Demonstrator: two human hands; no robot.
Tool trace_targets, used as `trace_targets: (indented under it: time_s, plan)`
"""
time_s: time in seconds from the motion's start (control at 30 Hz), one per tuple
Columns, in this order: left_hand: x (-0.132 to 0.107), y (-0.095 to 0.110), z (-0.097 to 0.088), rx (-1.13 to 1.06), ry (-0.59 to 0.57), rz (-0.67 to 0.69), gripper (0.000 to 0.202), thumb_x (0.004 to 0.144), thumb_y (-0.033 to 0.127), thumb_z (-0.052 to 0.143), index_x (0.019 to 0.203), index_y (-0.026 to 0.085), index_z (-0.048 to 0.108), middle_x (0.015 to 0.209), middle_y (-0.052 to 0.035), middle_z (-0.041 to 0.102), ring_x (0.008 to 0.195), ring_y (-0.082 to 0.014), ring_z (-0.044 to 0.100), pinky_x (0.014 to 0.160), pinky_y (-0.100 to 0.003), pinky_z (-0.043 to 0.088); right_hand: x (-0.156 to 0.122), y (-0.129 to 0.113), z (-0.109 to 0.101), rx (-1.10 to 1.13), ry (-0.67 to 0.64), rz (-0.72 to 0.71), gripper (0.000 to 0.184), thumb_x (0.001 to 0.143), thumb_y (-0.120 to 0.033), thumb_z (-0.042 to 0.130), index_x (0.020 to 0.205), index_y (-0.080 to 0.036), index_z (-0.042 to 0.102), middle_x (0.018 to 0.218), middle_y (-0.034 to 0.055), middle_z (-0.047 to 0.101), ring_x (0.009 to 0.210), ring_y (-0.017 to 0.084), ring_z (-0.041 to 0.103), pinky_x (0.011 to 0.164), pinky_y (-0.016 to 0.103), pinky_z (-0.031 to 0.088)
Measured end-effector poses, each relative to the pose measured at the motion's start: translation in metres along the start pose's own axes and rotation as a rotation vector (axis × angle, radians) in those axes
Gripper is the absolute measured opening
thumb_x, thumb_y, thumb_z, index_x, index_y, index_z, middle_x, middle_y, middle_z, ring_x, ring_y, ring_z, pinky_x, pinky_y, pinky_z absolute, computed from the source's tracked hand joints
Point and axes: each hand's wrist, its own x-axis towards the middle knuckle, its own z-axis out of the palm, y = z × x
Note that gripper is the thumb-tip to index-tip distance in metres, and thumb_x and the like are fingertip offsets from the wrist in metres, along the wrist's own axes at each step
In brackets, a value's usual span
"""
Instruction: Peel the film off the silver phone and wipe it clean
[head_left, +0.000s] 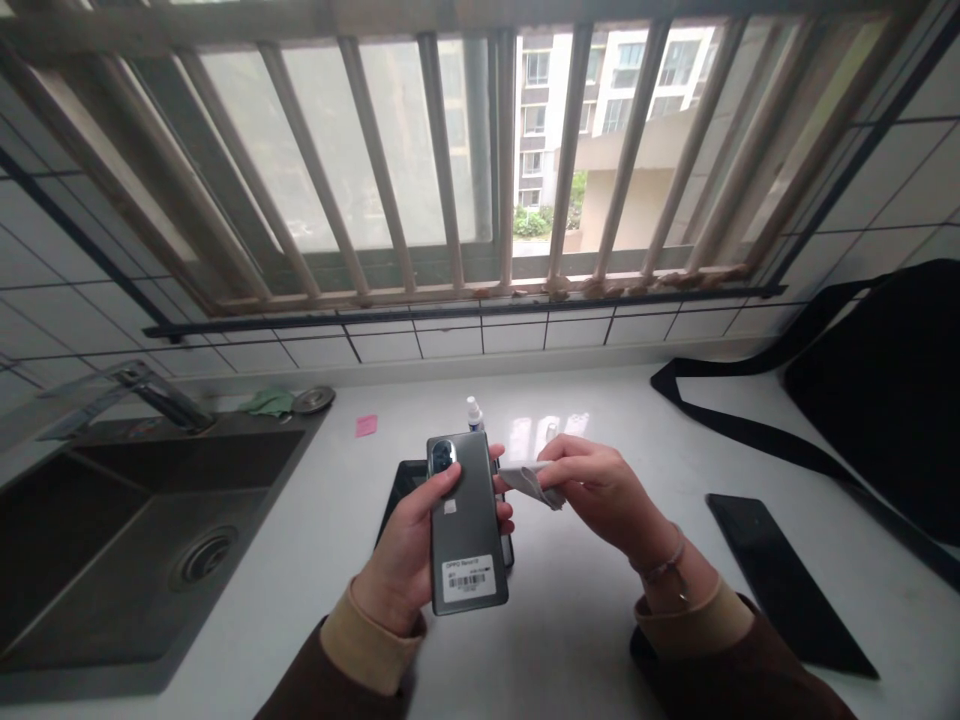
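Observation:
My left hand (401, 555) holds a grey smartphone (465, 520) upright with its back toward me; a white barcode label sits near its lower end and the camera ring is at the top. My right hand (600, 490) pinches a small grey cloth (529, 480) right beside the phone's right edge. Behind the phone stands a small spray bottle (473, 412) with a white cap. A dark flat device (409, 480) lies on the counter under my hands, mostly hidden.
A dark sink (112, 540) with a tap (150, 395) fills the left. A second black phone (787, 580) lies on the white counter (585, 620) at right. A black bag (885, 390) with a long strap rests at far right. A pink note (366, 425) lies near the wall.

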Motion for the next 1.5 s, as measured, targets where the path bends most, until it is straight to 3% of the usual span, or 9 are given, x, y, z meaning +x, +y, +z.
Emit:
trace_targets:
  time_s: [0.13,0.53,0.67,0.77,0.87,1.0,1.1,1.23,1.5]
  plan:
    - [-0.001,0.001,-0.008,0.05,-0.06,-0.086,0.057,0.103,0.044,0.059,0.151,0.014,0.058,0.104,-0.0183,0.079,0.095,-0.0292,0.078,0.085,-0.04,0.062,0.0,-0.001,0.0,-0.067,-0.016,-0.049,0.027,0.104,-0.03,0.065,0.086,-0.03,0.086,0.089,0.0058,0.072,0.075,0.02,0.067,0.065,0.036,0.055]
    - [-0.003,0.001,-0.007,0.084,-0.07,-0.04,0.051,0.102,0.041,0.061,0.144,0.011,0.065,0.104,-0.0182,0.08,0.093,-0.0288,0.079,0.084,-0.038,0.063,0.0,-0.001,-0.003,-0.212,0.036,-0.09,0.027,0.104,-0.031,0.064,0.092,-0.033,0.087,0.091,0.0077,0.073,0.081,0.023,0.068,0.071,0.04,0.056]
    - [-0.004,0.001,-0.006,0.097,-0.003,0.01,0.054,0.102,0.04,0.062,0.146,0.008,0.063,0.103,-0.0192,0.081,0.09,-0.0275,0.08,0.084,-0.037,0.064,0.0,-0.007,-0.002,-0.185,0.095,-0.078,0.024,0.104,-0.027,0.062,0.097,-0.033,0.085,0.12,0.009,0.073,0.111,0.028,0.068,0.093,0.047,0.058]
    - [-0.004,0.003,-0.004,0.099,0.028,0.04,0.055,0.101,0.04,0.063,0.146,0.009,0.063,0.103,-0.0191,0.081,0.09,-0.0281,0.08,0.085,-0.037,0.064,0.001,-0.006,-0.001,-0.079,0.277,0.038,0.017,0.103,-0.029,0.061,0.108,-0.029,0.077,0.132,0.0106,0.069,0.124,0.03,0.063,0.104,0.049,0.052]
    - [-0.004,0.004,-0.003,0.107,0.034,0.066,0.054,0.1,0.039,0.065,0.146,0.009,0.063,0.101,-0.019,0.081,0.089,-0.0283,0.08,0.084,-0.038,0.064,0.004,0.005,0.0,0.097,0.424,0.278,0.017,0.103,-0.037,0.054,0.108,-0.025,0.065,0.102,0.0091,0.077,0.099,0.027,0.07,0.09,0.045,0.054]
    - [-0.003,0.004,-0.004,0.124,0.06,0.074,0.054,0.099,0.038,0.066,0.145,0.009,0.064,0.101,-0.0193,0.081,0.088,-0.028,0.08,0.084,-0.038,0.064,0.007,0.014,0.005,0.261,0.263,0.563,0.039,0.102,-0.06,0.049,0.109,-0.023,0.059,0.084,0.0066,0.076,0.086,0.026,0.071,0.08,0.041,0.052]
    - [-0.002,0.002,-0.005,0.152,0.056,0.067,0.053,0.1,0.036,0.066,0.145,0.009,0.064,0.103,-0.0207,0.081,0.089,-0.0274,0.079,0.083,-0.037,0.064,0.006,0.008,0.009,0.314,0.163,0.59,0.052,0.097,-0.072,0.057,0.11,-0.021,0.062,0.089,0.006,0.073,0.09,0.025,0.07,0.085,0.041,0.053]
    - [-0.001,-0.001,-0.005,0.231,0.072,0.063,0.054,0.098,0.037,0.068,0.143,0.008,0.066,0.102,-0.0225,0.081,0.087,-0.0284,0.079,0.079,-0.037,0.064,0.005,0.002,0.01,0.372,0.113,0.574,0.051,0.091,-0.069,0.07,0.113,-0.023,0.064,0.094,0.0043,0.071,0.091,0.023,0.068,0.087,0.039,0.053]
    - [0.0,0.001,-0.006,0.155,0.082,0.058,0.055,0.1,0.035,0.065,0.148,0.009,0.062,0.103,-0.0202,0.081,0.089,-0.0284,0.08,0.084,-0.037,0.064,0.006,0.009,0.01,0.281,0.214,0.618,0.06,0.091,-0.078,0.062,0.11,-0.022,0.062,0.084,0.0067,0.076,0.082,0.024,0.071,0.08,0.039,0.053]
